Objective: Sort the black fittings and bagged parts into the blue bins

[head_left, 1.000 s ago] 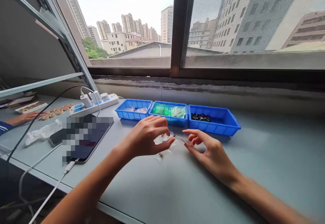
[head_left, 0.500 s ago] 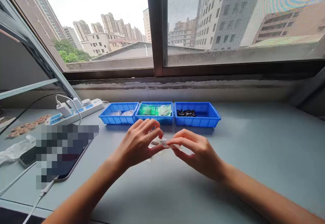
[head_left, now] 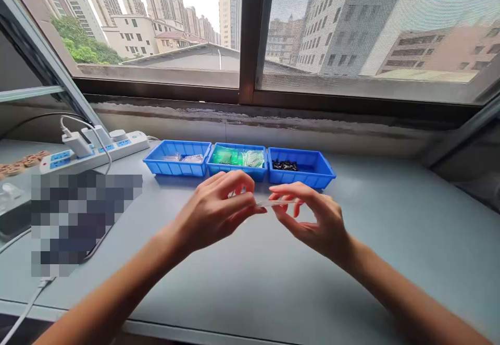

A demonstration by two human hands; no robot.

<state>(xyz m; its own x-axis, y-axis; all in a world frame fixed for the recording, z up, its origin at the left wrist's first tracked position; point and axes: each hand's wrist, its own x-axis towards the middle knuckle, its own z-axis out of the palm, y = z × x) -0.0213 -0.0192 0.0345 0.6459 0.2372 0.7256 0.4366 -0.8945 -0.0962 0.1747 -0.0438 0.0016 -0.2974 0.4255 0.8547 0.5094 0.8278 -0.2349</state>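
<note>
My left hand (head_left: 219, 207) is closed, its thumb and fingers pinching a small clear plastic bag (head_left: 270, 204) above the table. My right hand (head_left: 312, 220) curves around the bag's right end, with thumb and fingertips close to it; whether they grip it is hard to tell. Behind the hands stand three blue bins in a row. The left bin (head_left: 175, 168) has clear packets in it, the middle bin (head_left: 237, 173) green and pale packets, and the right bin (head_left: 302, 180) small black pieces.
A white power strip (head_left: 97, 152) with plugs and cables lies at the back left. In front of it is a dark, partly pixelated device (head_left: 94, 214). A window (head_left: 250, 37) rises behind the grey table (head_left: 375, 199).
The view has shifted, so the bins appear slightly higher. My left fingers have closed in on the bag, while my right fingers have spread wider and moved a little right.
</note>
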